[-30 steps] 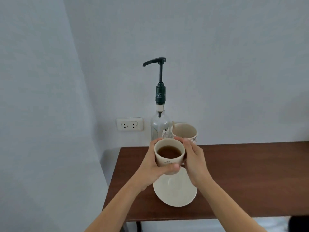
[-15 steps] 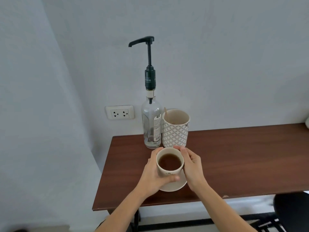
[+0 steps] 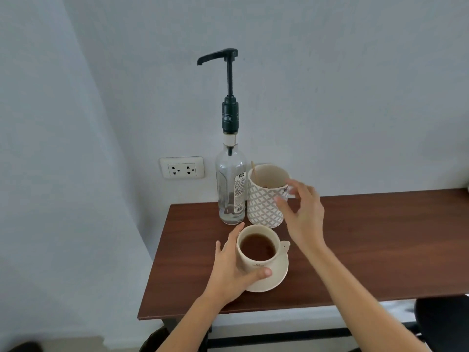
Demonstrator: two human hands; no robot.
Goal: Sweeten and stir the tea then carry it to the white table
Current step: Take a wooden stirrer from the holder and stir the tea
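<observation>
Brown tea fills the cup (image 3: 257, 246) on its saucer (image 3: 278, 278), lower centre; left hand (image 3: 234, 269) clasps it steady while right hand (image 3: 302, 214), fingers spread, hovers by the holder (image 3: 264, 201).

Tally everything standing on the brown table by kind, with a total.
Teacup of tea: 1
Saucer: 1
Pump bottle: 1
Patterned holder cup: 1
Total: 4
</observation>
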